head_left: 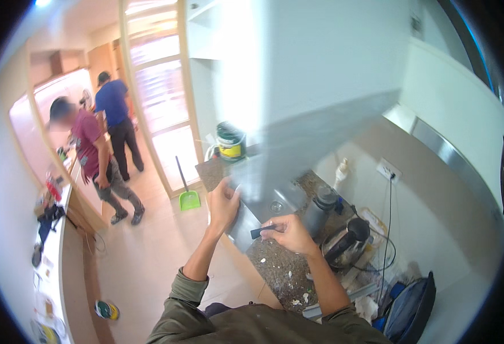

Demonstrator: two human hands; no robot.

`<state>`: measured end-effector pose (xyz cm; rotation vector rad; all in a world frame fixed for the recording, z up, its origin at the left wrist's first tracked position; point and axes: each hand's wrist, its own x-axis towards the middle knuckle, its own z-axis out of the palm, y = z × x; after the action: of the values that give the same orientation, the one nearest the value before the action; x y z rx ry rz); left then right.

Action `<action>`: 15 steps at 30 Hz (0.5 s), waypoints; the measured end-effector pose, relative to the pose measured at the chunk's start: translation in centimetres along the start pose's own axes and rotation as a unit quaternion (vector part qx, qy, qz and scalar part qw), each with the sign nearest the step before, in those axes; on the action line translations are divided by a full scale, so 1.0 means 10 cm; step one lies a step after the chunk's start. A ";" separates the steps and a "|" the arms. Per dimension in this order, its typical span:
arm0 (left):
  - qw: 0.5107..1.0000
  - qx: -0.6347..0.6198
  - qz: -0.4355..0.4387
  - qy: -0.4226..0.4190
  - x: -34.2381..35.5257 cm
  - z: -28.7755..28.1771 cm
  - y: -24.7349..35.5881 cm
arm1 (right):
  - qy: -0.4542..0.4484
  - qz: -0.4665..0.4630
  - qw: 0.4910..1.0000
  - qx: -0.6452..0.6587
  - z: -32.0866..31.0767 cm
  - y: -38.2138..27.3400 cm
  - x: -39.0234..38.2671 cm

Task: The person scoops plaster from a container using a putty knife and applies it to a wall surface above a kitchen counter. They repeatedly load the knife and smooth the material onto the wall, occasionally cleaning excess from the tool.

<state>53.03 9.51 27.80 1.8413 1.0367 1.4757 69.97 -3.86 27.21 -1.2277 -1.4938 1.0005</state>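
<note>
My left hand [223, 202] is raised at the sink's left edge, its fingers curled together. They lie beside the lower corner of a large pale panel [332, 63]; whatever they pinch is hidden. Between the thumb and fingers of my right hand [289, 232] is a small flat black piece [261, 231], held over the front rim of the steel sink [245, 221]. The panel reaches down from above and covers part of the basin, and its lower part is blurred. A round drain [276, 206] shows in the basin.
The speckled counter [280, 272] carries white scraps, a grey lidded container [320, 209], a kettle [346, 243] and a green bucket [230, 142]. A dark bag [409, 309] lies at the lower right. Two people stand at the left, near a green dustpan [189, 199].
</note>
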 end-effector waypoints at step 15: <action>0.731 -0.030 0.517 0.444 -1.08 -3.87 1.21 | -0.126 0.033 0.991 -0.010 1.74 0.34 0.89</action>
<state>17.16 -7.79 41.00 1.6656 0.1306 3.1995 53.23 4.97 21.22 -1.2053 -1.6697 1.2241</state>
